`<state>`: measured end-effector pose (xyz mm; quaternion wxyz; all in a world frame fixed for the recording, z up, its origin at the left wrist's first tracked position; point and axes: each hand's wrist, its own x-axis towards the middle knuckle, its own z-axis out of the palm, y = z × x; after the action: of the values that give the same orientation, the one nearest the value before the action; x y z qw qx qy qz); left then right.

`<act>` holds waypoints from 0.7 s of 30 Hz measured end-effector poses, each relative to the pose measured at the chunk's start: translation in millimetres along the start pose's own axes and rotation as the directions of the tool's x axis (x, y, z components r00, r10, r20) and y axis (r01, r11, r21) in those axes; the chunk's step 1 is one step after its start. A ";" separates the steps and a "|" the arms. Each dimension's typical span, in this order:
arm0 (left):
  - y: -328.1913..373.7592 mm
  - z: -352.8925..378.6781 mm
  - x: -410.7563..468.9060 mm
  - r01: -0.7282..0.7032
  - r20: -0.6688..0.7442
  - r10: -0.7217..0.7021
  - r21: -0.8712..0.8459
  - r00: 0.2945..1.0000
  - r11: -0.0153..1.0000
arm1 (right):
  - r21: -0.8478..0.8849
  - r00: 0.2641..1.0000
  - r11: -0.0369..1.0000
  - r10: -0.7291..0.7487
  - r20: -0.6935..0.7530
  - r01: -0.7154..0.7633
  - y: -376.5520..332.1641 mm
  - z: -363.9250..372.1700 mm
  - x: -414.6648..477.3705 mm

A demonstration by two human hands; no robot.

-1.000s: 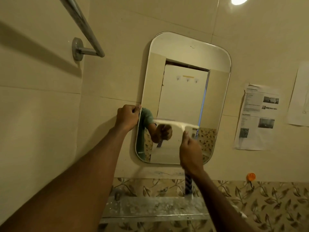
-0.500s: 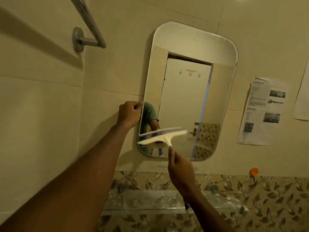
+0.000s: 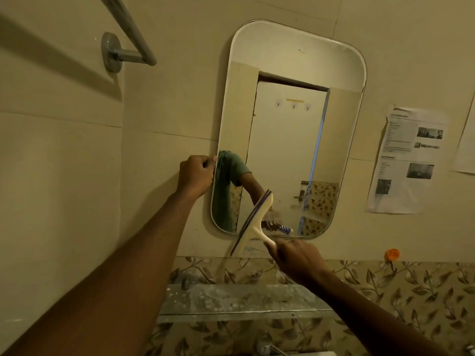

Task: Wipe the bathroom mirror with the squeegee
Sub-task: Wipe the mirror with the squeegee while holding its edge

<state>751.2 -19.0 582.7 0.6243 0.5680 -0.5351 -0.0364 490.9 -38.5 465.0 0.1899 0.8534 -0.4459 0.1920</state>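
A rounded mirror [image 3: 288, 124] is being shown fixed to the beige tiled wall [image 3: 64, 176], and everything else is being placed against it. Its left edge, low down, is being gripped by the left hand [image 3: 196, 174], whose fingers are curled closed around the rim. At the mirror's lower edge, the squeegee [image 3: 253, 224] is being held by the right hand [image 3: 295, 260], with the fingers wrapped tightly about the cream handle just below the mirror. The blade is being carried steeply tilted, its upper end lying over the lower part of the glass and its lower end reaching past the bottom rim onto the wall; whether the blade is touching the glass cannot be told.

Above and to the left of the mirror, a metal towel rail [image 3: 128, 34] is being seen on its round mount. To the right of the mirror, a printed sheet [image 3: 408, 160] with small photographs is being shown stuck to the wall; its writing is too small to be read. Below the mirror, a dusty glass shelf [image 3: 231, 301] is being seen in front of leaf-patterned tiles [image 3: 424, 304], and an orange hook [image 3: 392, 254] is being shown lower right of the mirror.
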 end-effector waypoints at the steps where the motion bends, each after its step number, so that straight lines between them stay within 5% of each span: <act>1: -3.5 1.7 -4.7 -0.002 -0.003 0.002 0.006 1.000 1.000 | -0.017 1.000 1.000 -0.014 -0.001 0.014 -0.4 0.4 -1.2; 9: -7.3 8.8 -22.6 -0.050 -0.073 0.054 0.051 0.996 0.997 | 0.083 0.972 0.968 -0.236 0.005 0.235 -44.1 -15.4 38.6; 18: -9.8 18.0 -24.7 -0.042 -0.156 0.052 0.062 0.986 0.997 | -0.054 0.994 0.997 -0.043 0.096 0.048 33.2 -3.1 5.1; 21: -11.3 28.6 -31.2 -0.027 -0.229 0.025 -0.004 0.973 1.000 | -0.057 0.994 0.993 -0.103 0.023 0.104 14.2 -8.0 7.6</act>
<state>724.0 -21.7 548.5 0.6844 0.5590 -0.4667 0.0356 481.8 -47.4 477.7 0.2197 0.8714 -0.4084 0.1603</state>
